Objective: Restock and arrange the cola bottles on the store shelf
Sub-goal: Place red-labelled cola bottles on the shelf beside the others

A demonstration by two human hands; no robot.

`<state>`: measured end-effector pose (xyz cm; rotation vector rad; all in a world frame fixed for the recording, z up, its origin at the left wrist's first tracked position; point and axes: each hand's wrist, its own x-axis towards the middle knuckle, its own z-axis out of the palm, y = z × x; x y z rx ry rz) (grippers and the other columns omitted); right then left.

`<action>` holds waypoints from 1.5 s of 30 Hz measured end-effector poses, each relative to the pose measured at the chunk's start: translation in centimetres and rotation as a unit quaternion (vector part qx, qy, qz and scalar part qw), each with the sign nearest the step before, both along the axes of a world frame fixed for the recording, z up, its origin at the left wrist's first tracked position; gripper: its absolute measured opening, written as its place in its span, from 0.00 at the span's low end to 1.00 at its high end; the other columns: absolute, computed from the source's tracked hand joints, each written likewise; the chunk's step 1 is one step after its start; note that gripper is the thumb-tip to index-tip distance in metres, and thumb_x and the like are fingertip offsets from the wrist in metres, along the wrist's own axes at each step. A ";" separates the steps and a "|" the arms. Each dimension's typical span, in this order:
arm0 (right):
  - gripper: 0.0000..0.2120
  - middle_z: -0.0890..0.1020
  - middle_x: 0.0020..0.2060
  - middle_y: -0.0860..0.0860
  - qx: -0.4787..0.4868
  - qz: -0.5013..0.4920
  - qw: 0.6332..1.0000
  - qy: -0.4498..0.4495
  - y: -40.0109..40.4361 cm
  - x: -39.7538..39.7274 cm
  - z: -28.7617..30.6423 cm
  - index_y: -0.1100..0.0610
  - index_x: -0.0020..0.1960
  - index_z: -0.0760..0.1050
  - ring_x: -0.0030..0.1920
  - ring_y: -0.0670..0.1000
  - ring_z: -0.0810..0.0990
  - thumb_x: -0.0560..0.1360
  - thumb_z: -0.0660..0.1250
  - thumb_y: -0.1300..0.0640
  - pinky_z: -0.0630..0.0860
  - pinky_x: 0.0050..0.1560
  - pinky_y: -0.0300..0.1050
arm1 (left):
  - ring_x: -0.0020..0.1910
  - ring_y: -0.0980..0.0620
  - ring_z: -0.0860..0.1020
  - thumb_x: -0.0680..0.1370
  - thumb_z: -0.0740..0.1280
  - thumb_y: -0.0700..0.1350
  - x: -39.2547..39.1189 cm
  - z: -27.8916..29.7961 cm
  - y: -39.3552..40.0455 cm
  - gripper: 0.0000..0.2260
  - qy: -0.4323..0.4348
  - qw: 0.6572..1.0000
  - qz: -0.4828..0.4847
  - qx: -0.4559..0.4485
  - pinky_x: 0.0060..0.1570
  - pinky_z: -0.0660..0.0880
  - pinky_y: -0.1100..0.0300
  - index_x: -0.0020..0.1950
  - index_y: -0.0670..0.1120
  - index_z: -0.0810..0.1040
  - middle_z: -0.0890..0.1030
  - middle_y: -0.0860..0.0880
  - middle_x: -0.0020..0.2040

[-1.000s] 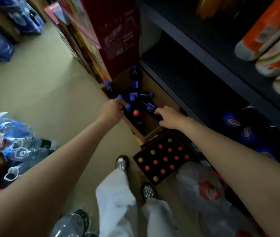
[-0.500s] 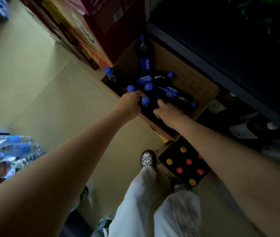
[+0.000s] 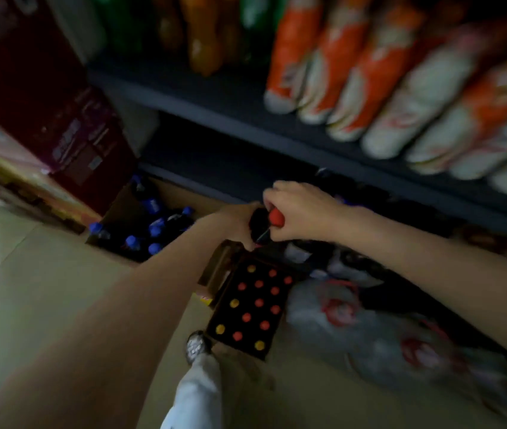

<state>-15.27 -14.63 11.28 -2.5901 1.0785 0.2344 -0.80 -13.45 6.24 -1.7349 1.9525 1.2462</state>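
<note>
Bottle: red-capped cola bottle (image 3: 265, 223), frame centre, before the dark bottom shelf (image 3: 246, 168).
Right hand (image 3: 301, 212): fingers curled round its cap end.
Left hand (image 3: 236, 219): steadies it; grip unclear.
Handling: likely heavy, smooth plastic; hold the body.

Single head-worn wide-angle view, looking forward and steeply down along both forearms; hands (image 3: 277, 218) sit near mid-frame, shelf (image 3: 246, 119) beyond them, floor (image 3: 45, 289) nearer the camera.

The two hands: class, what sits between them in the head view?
A dark bottle with a red cap, gripped between the left hand and right hand.
</note>
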 end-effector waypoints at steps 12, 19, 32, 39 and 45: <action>0.14 0.79 0.46 0.49 -0.148 -0.284 0.947 -0.013 17.5 -43.7 32.9 0.56 0.51 0.79 0.49 0.49 0.76 0.66 0.72 0.60 0.67 0.44 0.38 | 0.53 0.56 0.77 0.64 0.75 0.56 -46.1 27.2 11.7 0.25 0.278 0.918 -0.152 -0.237 0.42 0.72 0.70 0.58 0.49 0.76 0.79 0.54 0.51; 0.16 0.77 0.48 0.51 -0.261 -0.468 0.799 -0.274 26.2 -59.8 42.0 0.55 0.56 0.74 0.50 0.50 0.76 0.70 0.68 0.65 0.72 0.52 0.43 | 0.56 0.50 0.78 0.63 0.75 0.55 -64.8 37.7 17.3 0.25 0.461 0.842 -0.156 -0.234 0.54 0.74 0.57 0.57 0.47 0.76 0.81 0.47 0.55; 0.21 0.76 0.56 0.53 -0.083 -0.636 0.732 -0.229 25.9 -82.0 35.9 0.56 0.64 0.69 0.51 0.49 0.76 0.72 0.70 0.61 0.75 0.43 0.37 | 0.48 0.52 0.79 0.68 0.74 0.55 -86.9 39.2 12.1 0.19 0.467 0.842 -0.167 -0.213 0.45 0.75 0.61 0.51 0.45 0.78 0.80 0.49 0.48; 0.22 0.82 0.54 0.52 -0.221 -0.639 0.690 -0.258 20.8 -90.5 33.1 0.52 0.59 0.78 0.57 0.50 0.78 0.68 0.74 0.48 0.74 0.56 0.43 | 0.47 0.54 0.77 0.67 0.74 0.54 -96.1 39.2 9.4 0.17 0.471 0.850 -0.164 -0.167 0.40 0.73 0.65 0.51 0.48 0.78 0.79 0.50 0.47; 0.34 0.81 0.56 0.52 -0.247 -0.639 0.671 -0.285 17.2 -99.0 32.0 0.54 0.61 0.75 0.58 0.52 0.78 0.59 0.75 0.41 0.75 0.58 0.48 | 0.55 0.53 0.75 0.73 0.71 0.44 -102.2 39.4 5.7 0.23 0.450 0.856 -0.211 -0.144 0.52 0.74 0.61 0.66 0.43 0.70 0.75 0.45 0.62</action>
